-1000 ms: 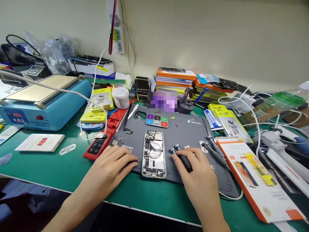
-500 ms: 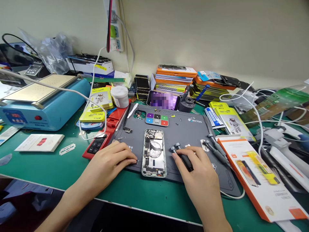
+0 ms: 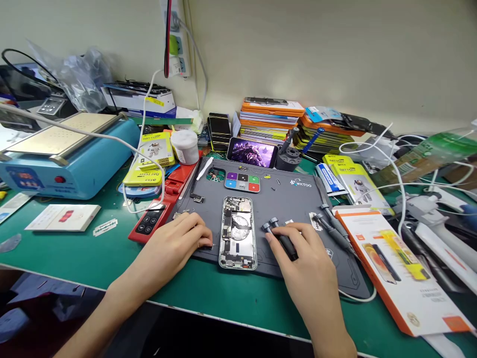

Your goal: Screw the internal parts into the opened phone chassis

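An opened phone [image 3: 238,254] lies on the grey work mat [image 3: 268,199], its inner parts and a round coil showing. To its left, my left hand [image 3: 181,243] rests on the mat with the fingers closed at a small dark part [image 3: 209,247], too small to name. My right hand [image 3: 307,256], right of the phone, has its fingers closed round two dark screwdrivers [image 3: 286,244] with grey caps; they lie low against the mat. Above the phone sits a colored screw tray [image 3: 242,182].
Behind the mat stand a lit phone [image 3: 252,152] and a round tool holder [image 3: 288,160]. More screwdrivers [image 3: 335,231] and an orange-white box [image 3: 402,273] lie at right. A red device [image 3: 152,221], a razor blade [image 3: 105,227] and a blue heating plate [image 3: 74,159] are at left.
My left fingers have curled slightly more at the small dark part. The right hand stays at the screwdrivers. The whole view has shifted a little.
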`<state>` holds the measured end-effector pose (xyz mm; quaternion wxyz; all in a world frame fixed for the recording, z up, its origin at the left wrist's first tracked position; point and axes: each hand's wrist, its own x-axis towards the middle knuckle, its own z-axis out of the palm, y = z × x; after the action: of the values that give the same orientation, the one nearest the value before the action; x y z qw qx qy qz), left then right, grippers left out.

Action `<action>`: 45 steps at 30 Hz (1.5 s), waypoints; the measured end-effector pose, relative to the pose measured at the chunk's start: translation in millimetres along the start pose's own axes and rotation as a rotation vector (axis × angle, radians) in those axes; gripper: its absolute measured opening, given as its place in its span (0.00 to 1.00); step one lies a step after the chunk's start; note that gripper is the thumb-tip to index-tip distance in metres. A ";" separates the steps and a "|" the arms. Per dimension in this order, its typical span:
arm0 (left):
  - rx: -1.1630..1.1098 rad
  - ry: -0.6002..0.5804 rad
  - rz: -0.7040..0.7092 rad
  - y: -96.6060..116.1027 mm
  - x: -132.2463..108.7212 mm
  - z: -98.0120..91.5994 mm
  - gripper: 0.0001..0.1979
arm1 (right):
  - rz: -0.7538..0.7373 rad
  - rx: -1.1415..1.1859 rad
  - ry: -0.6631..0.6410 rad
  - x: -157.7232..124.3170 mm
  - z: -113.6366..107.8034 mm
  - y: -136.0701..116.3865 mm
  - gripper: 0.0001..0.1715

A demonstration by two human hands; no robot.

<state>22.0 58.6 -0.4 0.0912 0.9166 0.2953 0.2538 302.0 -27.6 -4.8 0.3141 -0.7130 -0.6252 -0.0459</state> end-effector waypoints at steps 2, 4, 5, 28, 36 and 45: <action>0.005 -0.011 -0.002 0.3 0.0 1.3 0.10 | 0.004 0.001 -0.002 0.3 -0.9 -0.3 0.19; 0.009 -0.019 -0.011 0.6 -0.2 2.1 0.10 | 0.011 0.005 -0.007 0.3 -1.6 -0.5 0.19; 0.010 -0.023 -0.018 0.9 -0.1 2.0 0.10 | 0.014 0.007 -0.009 0.1 -1.7 -0.6 0.20; -0.036 0.038 -0.187 -1.9 2.4 0.1 0.10 | 0.030 0.040 -0.041 1.9 -3.2 -2.6 0.19; -0.029 0.096 -0.162 -0.3 -4.4 2.8 0.10 | 0.047 0.044 -0.044 2.1 -3.6 -2.4 0.21; -0.002 0.160 -0.141 2.8 -5.6 5.9 0.08 | 0.046 0.035 -0.029 2.1 -1.5 -2.2 0.22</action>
<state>22.6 53.0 -6.8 0.0858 0.8704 0.3649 0.3193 300.9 -26.5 -1.8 0.3187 -0.7222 -0.6137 -0.0174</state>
